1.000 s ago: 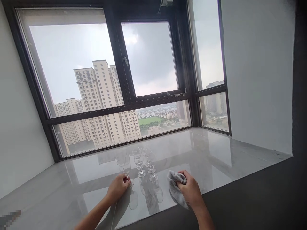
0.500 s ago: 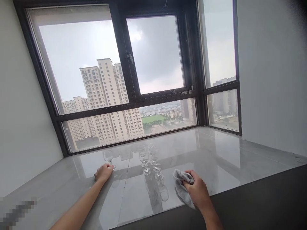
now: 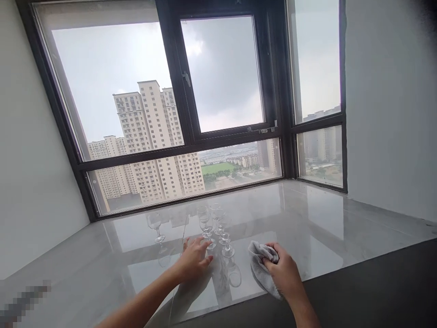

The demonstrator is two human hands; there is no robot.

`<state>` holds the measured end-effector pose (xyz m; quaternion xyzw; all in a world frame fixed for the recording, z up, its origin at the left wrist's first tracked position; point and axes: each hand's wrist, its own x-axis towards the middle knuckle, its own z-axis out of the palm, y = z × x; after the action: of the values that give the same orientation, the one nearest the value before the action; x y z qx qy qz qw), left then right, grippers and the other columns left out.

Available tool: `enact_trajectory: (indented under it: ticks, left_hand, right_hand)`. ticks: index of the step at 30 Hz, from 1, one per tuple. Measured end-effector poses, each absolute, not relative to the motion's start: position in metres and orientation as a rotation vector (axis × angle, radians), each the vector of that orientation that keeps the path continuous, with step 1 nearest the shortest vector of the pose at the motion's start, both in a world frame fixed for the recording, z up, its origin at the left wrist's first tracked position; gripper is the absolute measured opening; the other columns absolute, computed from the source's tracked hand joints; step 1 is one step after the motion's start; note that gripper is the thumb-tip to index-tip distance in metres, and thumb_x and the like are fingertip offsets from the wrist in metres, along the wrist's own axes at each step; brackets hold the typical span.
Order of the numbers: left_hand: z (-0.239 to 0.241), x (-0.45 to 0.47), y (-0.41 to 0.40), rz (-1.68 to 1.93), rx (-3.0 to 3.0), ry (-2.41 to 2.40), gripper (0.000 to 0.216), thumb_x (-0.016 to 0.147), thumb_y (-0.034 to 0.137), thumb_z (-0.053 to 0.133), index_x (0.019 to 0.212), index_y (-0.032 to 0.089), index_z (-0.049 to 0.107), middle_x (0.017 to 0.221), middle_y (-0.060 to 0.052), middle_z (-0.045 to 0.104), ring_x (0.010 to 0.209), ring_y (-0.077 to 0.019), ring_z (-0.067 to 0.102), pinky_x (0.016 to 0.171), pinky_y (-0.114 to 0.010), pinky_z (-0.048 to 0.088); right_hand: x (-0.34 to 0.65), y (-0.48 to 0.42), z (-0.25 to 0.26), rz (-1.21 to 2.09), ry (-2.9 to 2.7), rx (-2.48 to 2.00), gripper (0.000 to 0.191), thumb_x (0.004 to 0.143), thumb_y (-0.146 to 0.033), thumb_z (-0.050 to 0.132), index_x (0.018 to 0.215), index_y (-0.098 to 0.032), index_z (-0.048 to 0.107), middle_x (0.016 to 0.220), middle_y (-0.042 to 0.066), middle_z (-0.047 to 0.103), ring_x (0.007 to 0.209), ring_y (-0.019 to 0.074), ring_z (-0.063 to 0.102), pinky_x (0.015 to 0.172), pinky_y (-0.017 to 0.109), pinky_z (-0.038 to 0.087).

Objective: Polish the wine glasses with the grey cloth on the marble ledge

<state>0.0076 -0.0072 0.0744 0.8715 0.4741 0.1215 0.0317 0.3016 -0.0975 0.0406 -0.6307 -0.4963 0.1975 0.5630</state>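
My left hand has its fingers spread, close to the stem of the nearest left wine glass in a group; whether the fingertips touch it I cannot tell. Several clear stemmed glasses make up this group, and a front one stands just right of my fingers. Apart from them, on the left, a single wine glass stands upright. My right hand is closed around a grey cloth, which hangs down over the front edge of the sill.
The glossy tiled window sill carries the glasses and mirrors them. Behind it rises a dark-framed window, with tall buildings outside. White walls close off both sides. The sill's front edge drops to a dark face.
My left hand has let go of the single glass on the left and moved right to the group, fingers opened. My right hand and the cloth have barely moved.
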Motion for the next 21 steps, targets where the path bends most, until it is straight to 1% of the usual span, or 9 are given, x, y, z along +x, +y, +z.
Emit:
enact_trajectory:
  ticks: [1, 3, 5, 7, 10, 14, 18, 21]
  left_hand:
    - [0.076, 0.016, -0.007, 0.337, 2.672, 1.447, 0.051, 0.094, 0.047, 0.048, 0.142, 0.031, 0.054, 0.151, -0.013, 0.049, 0.142, -0.0357, 0.040, 0.118, -0.068, 0.006]
    - [0.079, 0.025, -0.005, 0.293, 2.658, 1.419, 0.049, 0.095, 0.048, 0.047, 0.141, 0.032, 0.055, 0.151, -0.013, 0.050, 0.142, -0.0355, 0.040, 0.118, -0.068, 0.006]
    - [0.080, 0.022, -0.004, 0.283, 2.653, 1.409, 0.045, 0.095, 0.045, 0.048, 0.137, 0.033, 0.059, 0.148, -0.011, 0.054, 0.142, -0.0334, 0.041, 0.119, -0.065, 0.008]
    - [0.080, 0.011, -0.010, 0.300, 2.635, 1.440, 0.043, 0.094, 0.043, 0.050, 0.134, 0.034, 0.062, 0.145, -0.008, 0.057, 0.142, -0.0316, 0.041, 0.120, -0.061, 0.013]
    - [0.077, -0.021, -0.025, 0.335, 2.585, 1.557, 0.043, 0.093, 0.044, 0.051, 0.133, 0.036, 0.063, 0.146, -0.005, 0.057, 0.143, -0.0315, 0.039, 0.119, -0.056, 0.019]
    - [0.073, -0.085, -0.035, 0.326, 2.482, 1.804, 0.047, 0.093, 0.046, 0.049, 0.138, 0.037, 0.060, 0.151, -0.003, 0.052, 0.145, -0.0340, 0.034, 0.117, -0.057, 0.020]
    - [0.074, -0.147, -0.018, 0.263, 2.317, 2.110, 0.052, 0.092, 0.052, 0.045, 0.138, 0.034, 0.060, 0.151, -0.005, 0.052, 0.144, -0.0351, 0.035, 0.115, -0.059, 0.021]
    - [0.072, -0.172, 0.001, 0.235, 2.249, 2.221, 0.054, 0.092, 0.051, 0.043, 0.140, 0.033, 0.058, 0.153, -0.005, 0.050, 0.145, -0.0344, 0.035, 0.113, -0.059, 0.024]
  right_hand:
    - [0.302, -0.097, 0.041, 0.466, -1.173, -1.488, 0.025, 0.067, -0.041, 0.057, 0.085, -0.025, 0.063, 0.077, 0.002, 0.072, 0.072, 0.0220, 0.065, 0.065, 0.027, 0.044]
    - [0.302, -0.098, 0.041, 0.470, -1.176, -1.488, 0.024, 0.067, -0.041, 0.057, 0.084, -0.025, 0.063, 0.077, 0.002, 0.072, 0.072, 0.0224, 0.066, 0.065, 0.027, 0.045]
    - [0.302, -0.098, 0.041, 0.464, -1.158, -1.482, 0.024, 0.068, -0.041, 0.056, 0.084, -0.025, 0.063, 0.077, 0.002, 0.072, 0.072, 0.0224, 0.066, 0.065, 0.027, 0.045]
    - [0.302, -0.098, 0.042, 0.473, -1.152, -1.478, 0.024, 0.068, -0.041, 0.055, 0.084, -0.026, 0.064, 0.077, 0.002, 0.072, 0.072, 0.0224, 0.066, 0.065, 0.028, 0.045]
    - [0.302, -0.099, 0.042, 0.482, -1.139, -1.485, 0.026, 0.066, -0.042, 0.056, 0.085, -0.026, 0.064, 0.078, 0.003, 0.073, 0.072, 0.0229, 0.067, 0.065, 0.028, 0.045]
    - [0.300, -0.101, 0.044, 0.477, -1.121, -1.473, 0.025, 0.065, -0.042, 0.056, 0.083, -0.026, 0.064, 0.076, 0.003, 0.073, 0.071, 0.0232, 0.067, 0.064, 0.028, 0.045]
    - [0.300, -0.102, 0.045, 0.475, -1.110, -1.455, 0.024, 0.066, -0.042, 0.057, 0.083, -0.026, 0.064, 0.077, 0.003, 0.073, 0.071, 0.0235, 0.066, 0.065, 0.029, 0.045]
    - [0.302, -0.101, 0.045, 0.497, -1.124, -1.451, 0.023, 0.066, -0.042, 0.057, 0.082, -0.026, 0.064, 0.076, 0.003, 0.073, 0.071, 0.0237, 0.066, 0.064, 0.029, 0.045]
